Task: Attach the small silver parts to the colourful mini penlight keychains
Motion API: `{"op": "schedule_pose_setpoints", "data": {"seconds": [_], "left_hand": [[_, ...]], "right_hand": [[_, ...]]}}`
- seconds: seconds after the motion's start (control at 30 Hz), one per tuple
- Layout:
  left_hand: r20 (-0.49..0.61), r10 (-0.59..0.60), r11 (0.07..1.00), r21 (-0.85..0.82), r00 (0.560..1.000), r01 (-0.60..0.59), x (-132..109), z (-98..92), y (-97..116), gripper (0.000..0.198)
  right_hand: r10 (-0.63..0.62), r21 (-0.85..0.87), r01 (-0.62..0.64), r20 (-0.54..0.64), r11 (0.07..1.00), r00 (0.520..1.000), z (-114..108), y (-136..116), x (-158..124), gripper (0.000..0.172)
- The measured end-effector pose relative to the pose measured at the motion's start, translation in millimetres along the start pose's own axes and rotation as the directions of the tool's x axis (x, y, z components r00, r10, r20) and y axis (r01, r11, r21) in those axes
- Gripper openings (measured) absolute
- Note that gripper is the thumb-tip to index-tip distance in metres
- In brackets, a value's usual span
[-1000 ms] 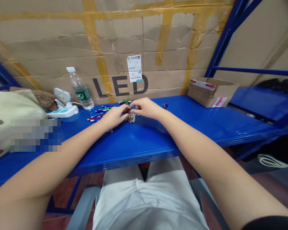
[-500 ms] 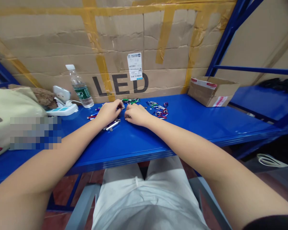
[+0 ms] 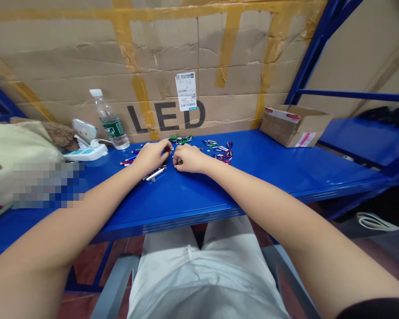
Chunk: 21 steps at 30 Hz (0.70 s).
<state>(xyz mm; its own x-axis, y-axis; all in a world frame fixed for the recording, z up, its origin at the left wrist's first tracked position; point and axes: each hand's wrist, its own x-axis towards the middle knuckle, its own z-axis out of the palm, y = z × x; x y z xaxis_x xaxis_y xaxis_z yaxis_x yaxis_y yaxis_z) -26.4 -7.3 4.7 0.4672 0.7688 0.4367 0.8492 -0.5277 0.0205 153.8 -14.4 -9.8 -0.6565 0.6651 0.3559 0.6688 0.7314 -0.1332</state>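
My left hand (image 3: 154,156) is curled over the blue table, thumb and fingers bent toward each other near a small shiny end; what they hold is too small to make out. Close beside it, my right hand (image 3: 191,158) is closed, with a small metallic bit showing at its fingers. Silver pen-like tubes (image 3: 155,174) lie under my left wrist, and red and blue ones (image 3: 128,162) lie to its left. Behind both hands are green carabiner-like clips (image 3: 182,140). More clips, red and purple (image 3: 223,155), are spread right of my right hand.
At the back left stand a water bottle (image 3: 111,124), a white power strip (image 3: 86,153) with a charger, and a pale bag (image 3: 23,146). An open cardboard box (image 3: 294,126) sits at the right. A large taped carton (image 3: 159,53) walls off the back of the blue table (image 3: 186,199).
Both hands stay almost in place. The fingers of my right hand have shifted slightly, and more of the small metallic bit shows there. The scattered pieces look unmoved.
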Motion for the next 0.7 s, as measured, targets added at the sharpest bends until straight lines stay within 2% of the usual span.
{"op": "schedule_pose_setpoints", "data": {"seconds": [0.13, 0.2, 0.27, 0.37, 0.43, 0.53, 0.7], "left_hand": [[0.002, 0.008, 1.0, -0.016, 1.0, -0.008, 0, 0.1, 0, 0.023], [0.001, 0.015, 0.999, -0.048, 1.0, -0.015, 0, 0.9, -1, 0.022], [0.004, 0.025, 0.995, -0.093, 1.0, -0.024, 0, 1.9, -2, 0.02], [0.0, 0.042, 0.986, -0.164, 0.999, -0.041, 0, 3.3, 0, 0.018], [-0.016, 0.052, 0.976, -0.211, 0.999, -0.054, -1, 3.7, 3, 0.018], [-0.026, 0.067, 0.966, -0.248, 0.997, -0.071, -1, 3.5, 8, 0.02], [-0.021, 0.073, 0.962, -0.261, 0.997, -0.076, -1, 3.8, 7, 0.02]], "right_hand": [[-0.005, 0.007, 0.004, 0.008, 1.0, 1.0, -2, 0, 0, 0.014], [-0.012, 0.007, 0.012, -0.03, 1.0, 0.999, -6, 2, -1, 0.014], [-0.005, 0.032, 0.009, -0.14, 0.999, 0.99, -11, 6, -1, 0.014], [0.014, 0.12, 0.026, -0.326, 0.992, 0.945, -17, 14, 0, 0.016], [0.013, 0.169, 0.058, -0.389, 0.984, 0.921, -19, 18, 0, 0.015], [0.004, 0.206, 0.085, -0.397, 0.975, 0.918, -20, 19, 0, 0.013], [-0.03, 0.212, 0.105, -0.331, 0.972, 0.943, -22, 19, -2, 0.015]]}}
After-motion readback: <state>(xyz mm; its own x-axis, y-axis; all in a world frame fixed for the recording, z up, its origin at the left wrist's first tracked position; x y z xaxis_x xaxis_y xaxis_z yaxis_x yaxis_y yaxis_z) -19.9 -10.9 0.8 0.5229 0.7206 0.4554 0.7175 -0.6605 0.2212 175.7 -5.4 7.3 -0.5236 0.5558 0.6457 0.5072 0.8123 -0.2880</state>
